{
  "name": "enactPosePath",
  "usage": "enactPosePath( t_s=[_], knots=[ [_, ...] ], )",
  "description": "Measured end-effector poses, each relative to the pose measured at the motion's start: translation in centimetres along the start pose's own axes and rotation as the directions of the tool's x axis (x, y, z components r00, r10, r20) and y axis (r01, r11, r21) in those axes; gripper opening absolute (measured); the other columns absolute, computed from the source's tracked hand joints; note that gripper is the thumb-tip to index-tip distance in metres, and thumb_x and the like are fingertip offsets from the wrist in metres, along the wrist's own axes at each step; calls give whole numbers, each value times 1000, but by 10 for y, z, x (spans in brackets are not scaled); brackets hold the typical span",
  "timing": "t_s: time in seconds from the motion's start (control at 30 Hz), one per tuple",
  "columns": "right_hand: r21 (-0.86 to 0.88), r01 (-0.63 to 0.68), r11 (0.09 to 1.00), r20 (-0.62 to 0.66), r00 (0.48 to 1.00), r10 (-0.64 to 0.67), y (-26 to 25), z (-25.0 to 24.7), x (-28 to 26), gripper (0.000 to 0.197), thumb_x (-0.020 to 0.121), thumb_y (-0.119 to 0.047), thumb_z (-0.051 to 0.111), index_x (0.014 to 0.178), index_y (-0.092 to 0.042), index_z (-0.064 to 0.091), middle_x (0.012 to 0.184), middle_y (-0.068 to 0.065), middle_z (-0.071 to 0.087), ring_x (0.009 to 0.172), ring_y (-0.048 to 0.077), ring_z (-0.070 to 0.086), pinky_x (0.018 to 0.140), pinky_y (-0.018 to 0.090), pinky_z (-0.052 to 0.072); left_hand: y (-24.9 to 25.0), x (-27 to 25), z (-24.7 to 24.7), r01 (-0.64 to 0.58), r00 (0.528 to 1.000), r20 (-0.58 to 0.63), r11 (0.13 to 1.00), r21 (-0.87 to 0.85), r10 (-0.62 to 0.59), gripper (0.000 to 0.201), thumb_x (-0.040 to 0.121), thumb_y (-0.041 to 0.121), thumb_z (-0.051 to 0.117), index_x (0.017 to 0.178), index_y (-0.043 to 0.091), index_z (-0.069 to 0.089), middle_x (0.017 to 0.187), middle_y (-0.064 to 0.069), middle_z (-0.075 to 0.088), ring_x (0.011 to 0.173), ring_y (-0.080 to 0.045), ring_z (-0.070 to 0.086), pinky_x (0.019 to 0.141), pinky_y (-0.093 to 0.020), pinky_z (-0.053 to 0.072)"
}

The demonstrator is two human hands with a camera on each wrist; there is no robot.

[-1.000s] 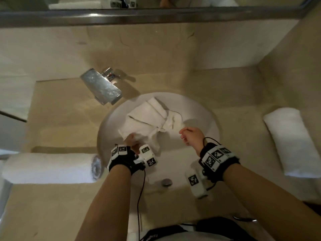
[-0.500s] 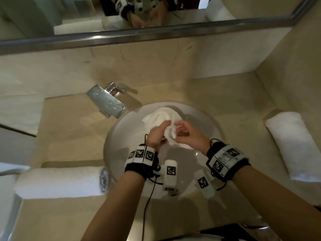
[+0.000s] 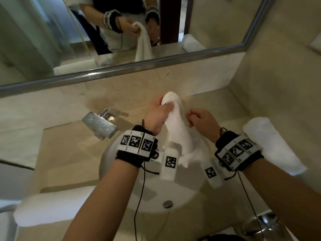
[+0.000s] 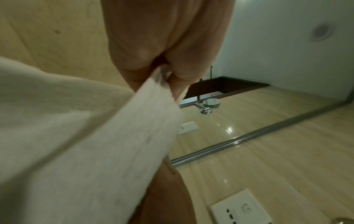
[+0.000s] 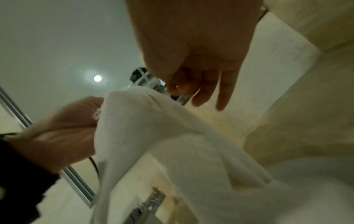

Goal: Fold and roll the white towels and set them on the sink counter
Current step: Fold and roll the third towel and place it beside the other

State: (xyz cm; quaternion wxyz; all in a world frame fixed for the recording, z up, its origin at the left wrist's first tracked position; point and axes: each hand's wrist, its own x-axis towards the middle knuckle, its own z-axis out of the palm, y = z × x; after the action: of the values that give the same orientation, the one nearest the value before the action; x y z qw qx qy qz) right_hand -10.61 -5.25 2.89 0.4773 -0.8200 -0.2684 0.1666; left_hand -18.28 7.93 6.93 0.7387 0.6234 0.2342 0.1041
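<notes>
A limp white terry-cloth hand towel (image 3: 177, 129) is held up by one bunched end over the round white sink basin (image 3: 111, 164), its free end trailing down into the bowl below the grip. The left hand (image 3: 156, 115) is clamped on that upper end, the cloth pinched between thumb and curled fingers (image 4: 184, 66), as the left wrist view confirms. Just beside it, to the right, the right hand (image 3: 199, 119) is loosely curled and holds nothing; in the right wrist view its fingers (image 5: 224, 91) are seen near the cloth but apart from it.

Several risks are judged from this. With only one corner gripped, the towel hangs twisted, so a second corner may be hard to find and a crooked fold could result. The hanging end could drag through the basin and pick up any moisture there, though none can be made out. The pinch is small, so a slip would drop the cloth back into the bowl.

Further out from the grip, a rolled white towel (image 3: 271, 145) lies on the beige stone tabletop (image 3: 69, 153) to the right, and a larger rolled white towel (image 3: 52, 209) lies near the front edge to the left. A chrome faucet (image 3: 100, 124) to the left could snag the cloth if it is swung that way. A framed mirror (image 3: 121, 40) lies beyond the hands.
</notes>
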Motion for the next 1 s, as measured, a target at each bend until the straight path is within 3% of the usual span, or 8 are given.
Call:
enactPosePath(
  t_s=[0.07, 0.17, 0.4, 0.5, 0.57, 0.73, 0.9, 1.0],
  knots=[
    [77, 20, 997, 197, 980, -35, -17, -2, -5, 9, 85, -15, 55, 94, -15, 55, 88, 3, 61, 78, 3, 59, 74, 24, 48, 18, 2, 11, -30, 998, -49, 999, -45, 28, 9, 85, 6, 54, 83, 14, 50, 84, -9, 55, 80, -25, 55, 70, -35, 47],
    [265, -15, 964, 340, 937, -79, -33, -10, -16, 62, 72, -37, 60, 127, -23, 35, 128, 14, 52, 108, 26, 56, 92, 35, 47, 42, 5, 28, -17, 998, -67, 995, -101, 11, 18, 93, 3, 45, 82, 16, 48, 81, -6, 53, 76, -21, 54, 73, -36, 48],
    [59, 191, 980, 501, 844, -194, -48, -39, -28, 73, 67, -20, 77, 128, -20, 36, 112, -18, 50, 98, -5, 54, 88, 16, 46, 75, 6, 44, -44, 997, -77, 954, -296, 22, 16, 96, 0, 40, 110, 6, 41, 87, -4, 51, 75, -13, 53, 66, -24, 49],
    [-242, 228, 943, 190, 964, -184, -46, -42, -27, 28, 86, -12, 62, 111, -1, 60, 107, 8, 63, 100, 19, 58, 85, 23, 43, 82, 2, 48, -79, 995, -79, 945, -318, 57, 20, 95, -1, 39, 114, 5, 42, 87, -5, 52, 74, -13, 54, 57, -20, 52],
    [-91, 263, 960, -50, 962, -269, -45, -53, -25, 43, 84, -29, 53, 103, 8, 63, 103, 21, 66, 96, 18, 57, 75, 21, 41, 84, 4, 43, -124, 988, -131, 938, -323, 86, 24, 93, -4, 39, 117, 2, 43, 94, -8, 54, 79, -16, 56, 60, -23, 53],
    [9, 174, 985, -310, 937, -162, -57, -90, -11, 43, 72, -23, 40, 96, 6, 61, 87, 10, 59, 85, 18, 52, 71, 28, 37, 81, 12, 25, -181, 931, -313, 982, 58, 190, 40, 80, -5, 48, 114, 13, 37, 123, -12, 42, 106, -27, 50, 81, -35, 50],
    [-199, 117, 973, -241, 957, -164, -81, -98, 1, 37, 69, -27, 57, 90, 1, 69, 88, 13, 67, 86, 25, 60, 69, 27, 40, 83, -11, 61, -329, 940, 255, 793, 513, 225, 54, 78, 14, 70, 120, 19, 37, 108, 4, 49, 90, -11, 53, 73, -14, 48],
    [-233, 100, 967, -199, 969, -148, -90, -97, 3, 28, 68, -15, 61, 92, -3, 68, 90, 9, 64, 84, 20, 56, 62, 20, 39, 79, -14, 75, -358, 931, 309, 651, 670, 194, 44, 78, 23, 70, 113, 13, 45, 89, 7, 55, 79, -9, 57, 65, -18, 48]
  ],
)
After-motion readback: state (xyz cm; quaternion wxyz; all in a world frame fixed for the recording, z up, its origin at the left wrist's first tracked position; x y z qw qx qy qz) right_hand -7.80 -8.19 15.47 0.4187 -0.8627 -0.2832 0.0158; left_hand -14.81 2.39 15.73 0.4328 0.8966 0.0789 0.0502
